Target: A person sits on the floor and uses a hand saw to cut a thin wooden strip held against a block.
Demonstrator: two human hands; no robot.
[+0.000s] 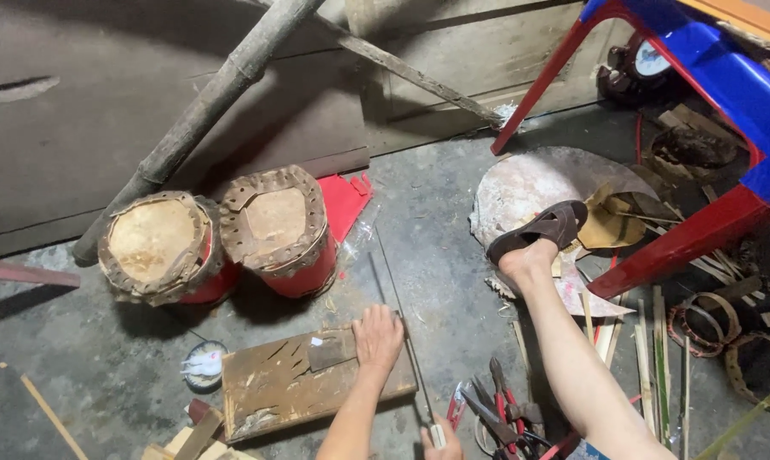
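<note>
My left hand (pixel 376 338) presses flat on the right end of a scarred wooden board (pixel 274 388) lying on the concrete floor, beside a small brown leather scrap (pixel 330 351). My right hand (pixel 440 443), at the bottom edge, grips the handle of a long thin blade (pixel 393 294) that runs up along the board's right side. My leg (pixel 572 358) stretches to the right, its foot in a brown sandal (pixel 543 228).
Two red drums (pixel 159 247) (pixel 278 226) with hide tops stand behind the board. A bamboo pole (pixel 206 106) leans on the wall. Red-handled pliers and cutters (pixel 500 409) lie at the bottom. A red and blue plastic chair (pixel 726 111), bamboo strips and hide rings fill the right.
</note>
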